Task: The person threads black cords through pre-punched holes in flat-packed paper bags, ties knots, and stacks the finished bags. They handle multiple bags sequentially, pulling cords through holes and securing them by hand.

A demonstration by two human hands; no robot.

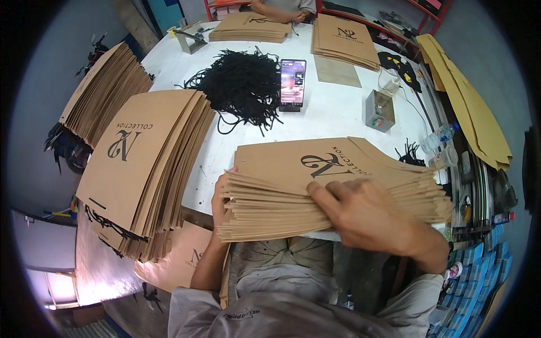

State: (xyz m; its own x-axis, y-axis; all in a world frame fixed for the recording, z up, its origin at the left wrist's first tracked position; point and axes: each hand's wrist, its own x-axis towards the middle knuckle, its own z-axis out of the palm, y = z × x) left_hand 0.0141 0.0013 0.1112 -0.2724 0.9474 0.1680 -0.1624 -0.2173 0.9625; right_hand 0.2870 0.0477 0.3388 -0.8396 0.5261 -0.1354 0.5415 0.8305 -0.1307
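Note:
A thick stack of flat brown paper bags [282,155] with dark printing lies at the table's front edge, its near edges fanned toward me. At the stack's left end my left hand [218,200] is closed on the side, some of its fingers hidden by the bags. Over the near edges, right of the middle, my right hand [369,217] presses down with bent fingers, closed on the bags and slightly blurred. Left of these stands a tall leaning pile of similar bags [132,146], black cords [110,222] showing along its lower end.
Beyond the stack, a heap of black cords [239,84] lies beside a propped phone [292,84]. A metal box [380,111] stands right on the white table [332,112]. More bag stacks [344,39] sit at the far side, near another person's arm [276,11]. A plastic bottle [439,137] lies right.

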